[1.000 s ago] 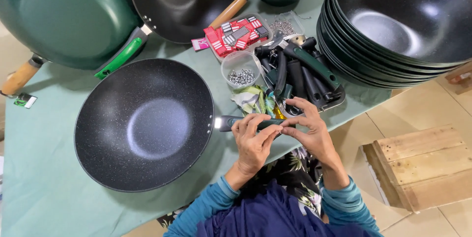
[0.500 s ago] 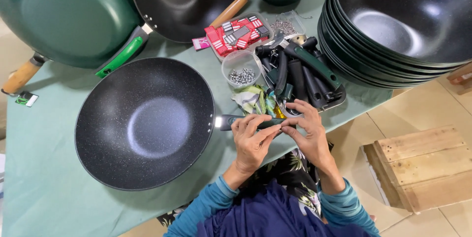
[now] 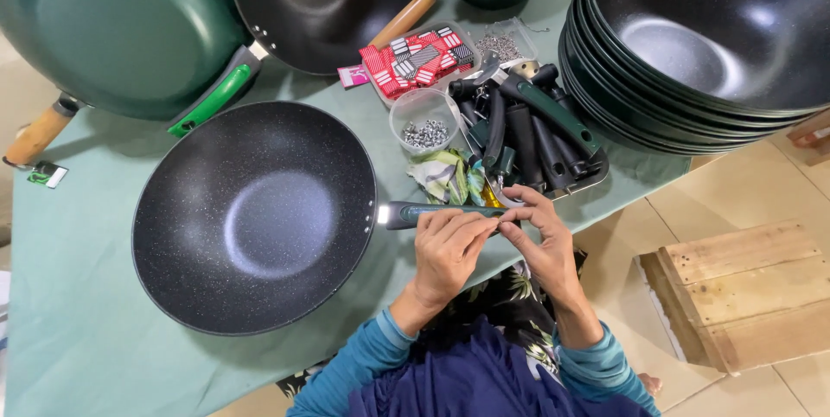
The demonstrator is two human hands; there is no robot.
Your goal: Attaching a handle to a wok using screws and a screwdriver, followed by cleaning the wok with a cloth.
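A black speckled wok (image 3: pixel 255 218) lies on the green table cloth (image 3: pixel 69 313), its dark green handle (image 3: pixel 415 212) pointing right. My left hand (image 3: pixel 445 253) rests over that handle with its fingers curled on it. My right hand (image 3: pixel 540 240) touches the handle's far end, fingertips pinched together against my left fingertips. Whatever small piece sits between the fingertips is hidden.
A tray of loose black and green handles (image 3: pixel 536 136), a clear cup of screws (image 3: pixel 425 123) and a box of red packets (image 3: pixel 415 58) lie behind my hands. A stack of black woks (image 3: pixel 709 45) stands right, more woks (image 3: pixel 112 28) at the back left. A wooden pallet (image 3: pixel 743 296) is on the floor.
My hands have shifted slightly on the handle; the fingertips of both have drawn closer together at its end. The wok has not moved.
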